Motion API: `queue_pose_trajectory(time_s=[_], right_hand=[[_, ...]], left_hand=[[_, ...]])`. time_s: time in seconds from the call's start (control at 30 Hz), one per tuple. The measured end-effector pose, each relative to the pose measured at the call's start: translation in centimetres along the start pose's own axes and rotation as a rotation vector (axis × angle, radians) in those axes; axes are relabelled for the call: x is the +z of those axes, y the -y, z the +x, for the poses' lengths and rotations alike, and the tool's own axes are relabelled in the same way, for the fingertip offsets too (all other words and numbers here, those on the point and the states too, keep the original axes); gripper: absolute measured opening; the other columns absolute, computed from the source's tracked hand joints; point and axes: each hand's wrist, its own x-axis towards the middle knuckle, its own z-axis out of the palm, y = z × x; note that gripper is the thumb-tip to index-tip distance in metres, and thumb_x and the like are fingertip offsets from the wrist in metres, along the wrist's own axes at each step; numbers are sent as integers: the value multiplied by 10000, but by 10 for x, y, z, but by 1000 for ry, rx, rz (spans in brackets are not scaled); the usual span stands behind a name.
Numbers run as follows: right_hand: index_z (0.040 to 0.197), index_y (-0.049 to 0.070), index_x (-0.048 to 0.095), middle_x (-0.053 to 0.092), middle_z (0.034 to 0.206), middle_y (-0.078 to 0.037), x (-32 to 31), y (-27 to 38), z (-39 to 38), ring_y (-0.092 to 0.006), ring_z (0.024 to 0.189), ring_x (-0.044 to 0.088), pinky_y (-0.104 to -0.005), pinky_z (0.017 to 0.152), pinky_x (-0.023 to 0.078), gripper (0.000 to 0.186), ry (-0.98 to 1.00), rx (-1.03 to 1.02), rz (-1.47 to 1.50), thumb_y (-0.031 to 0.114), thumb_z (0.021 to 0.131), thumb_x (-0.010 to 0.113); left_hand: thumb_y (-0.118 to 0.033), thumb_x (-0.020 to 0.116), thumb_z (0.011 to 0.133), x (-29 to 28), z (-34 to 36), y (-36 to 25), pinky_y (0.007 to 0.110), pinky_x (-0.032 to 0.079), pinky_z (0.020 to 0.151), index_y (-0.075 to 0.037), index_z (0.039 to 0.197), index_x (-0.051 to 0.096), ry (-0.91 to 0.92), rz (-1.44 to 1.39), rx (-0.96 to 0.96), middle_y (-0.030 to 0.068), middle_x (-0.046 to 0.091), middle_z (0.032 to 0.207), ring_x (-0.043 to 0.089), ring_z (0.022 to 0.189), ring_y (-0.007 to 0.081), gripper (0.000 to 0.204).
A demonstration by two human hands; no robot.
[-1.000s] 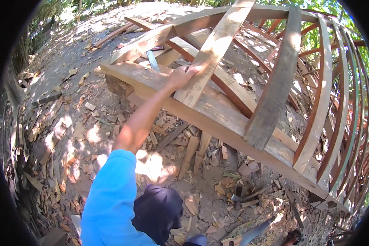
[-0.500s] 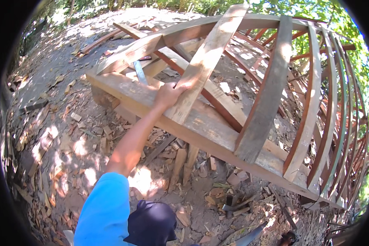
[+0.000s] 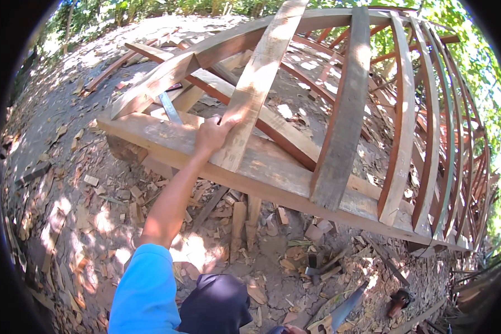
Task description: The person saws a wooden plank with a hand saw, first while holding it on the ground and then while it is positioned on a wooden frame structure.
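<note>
The left grip [image 3: 210, 136] is grasping the left edge of 1 pale plank [image 3: 259, 78] near its lower end, thumb pressing on the upper face. This plank is resting its lower end on a thick wooden beam [image 3: 284, 178] and sloping up and away, crossing a curved timber [image 3: 228, 47] with its far part. I cannot tell what the right grip is doing. To the left of the plank, a metal-bladed square [image 3: 170, 108] is lying near the knuckles. On the other side, 1 weathered grey board [image 3: 342, 111] is leaning across the same beam, and slender curved ribs [image 3: 397, 117] are lining up beyond it. The forearm is reaching up from a blue sleeve [image 3: 145, 289]. Below, a handsaw [image 3: 348, 312] is lying on the ground among scattered wood scraps [image 3: 133, 211].
</note>
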Motion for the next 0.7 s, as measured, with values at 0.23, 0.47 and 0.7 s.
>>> queue_pose_trajectory(time_s=[0.23,0.47,0.7], right_hand=[[1465,105,573,626,1408,-217,-8,-17,7,-429,1319,559,-587,1141,397,466,141,121,80,386,1105,481],[1478,113,562,616,1428,-217,-14,-5,31,-435,1341,545,-593,1160,383,466,252,203,121,382,1107,478],[1491,121,552,605,1447,-216,-27,8,56,-440,1364,531,-599,1178,369,466,356,262,141,377,1109,475]], left_hand=[[-661,676,888,-3,-5,-1,522,558,856,47,1098,745,20,-123,-22,317,735,1025,723,1014,453,742],[-675,695,870,-1,-1,0,509,558,886,62,1094,750,2,-163,6,322,737,1028,724,1020,455,772],[-599,677,927,-2,0,0,461,554,839,31,1134,765,60,-148,29,273,757,992,749,962,396,668]])
